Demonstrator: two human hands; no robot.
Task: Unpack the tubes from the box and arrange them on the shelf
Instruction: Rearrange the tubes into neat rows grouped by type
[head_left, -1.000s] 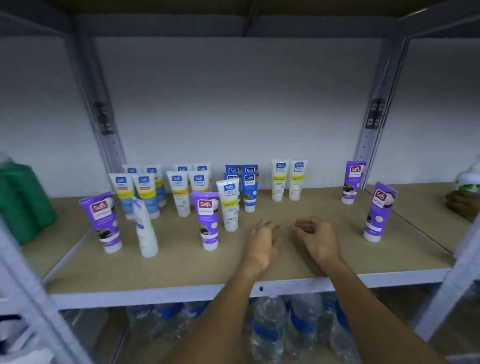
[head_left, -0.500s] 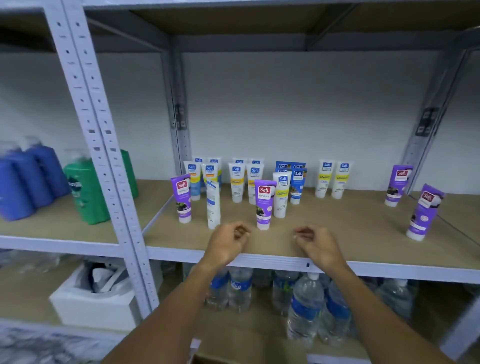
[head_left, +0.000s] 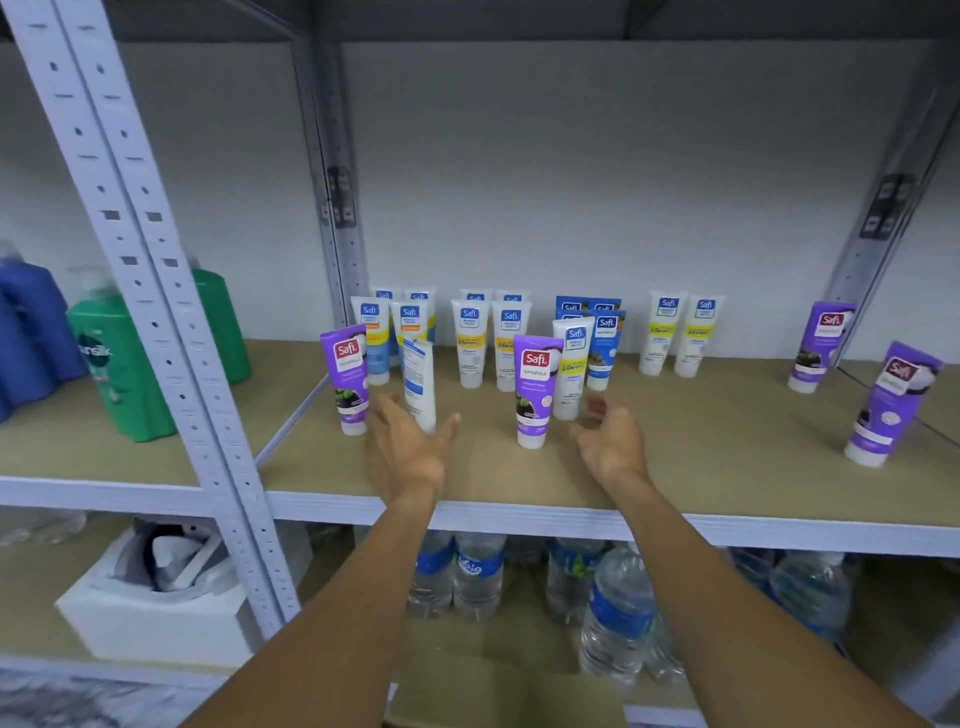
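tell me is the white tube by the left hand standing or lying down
Standing. The white tube stands on end on the shelf, tilted slightly, printed back facing out. Whether the left hand touches it, cannot tell.

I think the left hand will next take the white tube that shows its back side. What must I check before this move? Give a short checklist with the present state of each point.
1. Left hand free: ok, open and holding nothing.
2. Right hand free: ok, open and empty.
3. White tube faces front: not ok, its back print faces out.
4. White tube upright: ok, it stands on its cap.
5. Purple tube on its left safe from a knock: cannot tell, it stands close to the fingers.
6. More tubes in the box: cannot tell, only part of the cardboard shows.
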